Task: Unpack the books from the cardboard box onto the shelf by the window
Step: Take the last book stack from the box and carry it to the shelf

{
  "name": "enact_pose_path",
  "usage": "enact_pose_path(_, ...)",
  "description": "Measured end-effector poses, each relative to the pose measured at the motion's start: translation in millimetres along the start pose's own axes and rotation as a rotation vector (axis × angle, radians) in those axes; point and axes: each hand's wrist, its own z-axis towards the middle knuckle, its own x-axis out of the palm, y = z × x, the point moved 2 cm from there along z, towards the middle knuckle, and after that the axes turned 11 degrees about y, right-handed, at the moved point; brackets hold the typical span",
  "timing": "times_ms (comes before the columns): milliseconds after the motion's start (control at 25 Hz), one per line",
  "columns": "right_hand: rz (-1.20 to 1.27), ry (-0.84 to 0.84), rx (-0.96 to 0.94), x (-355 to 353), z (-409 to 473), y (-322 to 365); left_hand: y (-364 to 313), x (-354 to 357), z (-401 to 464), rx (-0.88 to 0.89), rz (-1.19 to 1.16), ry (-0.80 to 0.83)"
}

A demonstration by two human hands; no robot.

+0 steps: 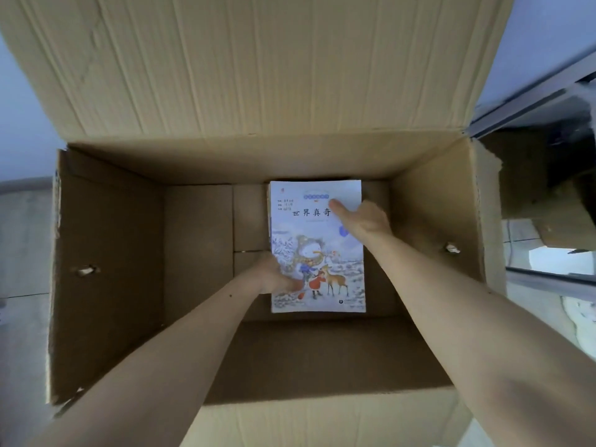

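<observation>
Both hands [322, 246] grip book stack [317, 246] edges inside cardboard box [109, 253], tall flap [258, 66] behind.

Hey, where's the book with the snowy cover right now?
In the head view, the book lies on the cardboard box floor, right of centre, gripped by the left hand and right hand.
</observation>
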Motion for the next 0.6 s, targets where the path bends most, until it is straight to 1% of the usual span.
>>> enact_pose_path(80, 0.178, -0.031, 0.038, 2.5, 5.5, 2.4, 5.5, -4.3, 5.0, -0.044, -0.116, -0.012)
enact_pose_path(160, 0.294, -0.051, 0.076, 4.5, 9.3, 4.2, 13.9, -6.3, 11.1, -0.106, -0.212, -0.019)
enact_pose_path(240, 0.373, -0.040, 0.087, 4.0, 10.8, 5.8, 20.1, -3.3, 14.4, -0.132, -0.298, -0.001)
enact_pose_path(320, 0.432, 0.013, 0.106, 2.1, 10.8, 7.5, 26.1, 1.1, 15.4, -0.146, -0.380, 0.018)
enact_pose_path(400, 0.437, 0.071, 0.119, 0.8, 9.4, 9.0, 30.0, 3.4, 11.9, -0.132, -0.446, 0.046)
enact_pose_path(520, 0.471, 0.101, 0.088, 1.1, 3.1, 12.5, 33.1, 4.3, -1.2, -0.087, -0.504, 0.158)
enact_pose_path(600, 0.510, 0.118, 0.069, -0.1, -7.4, 15.2, 31.7, 3.4, -17.2, -0.039, -0.538, 0.196)
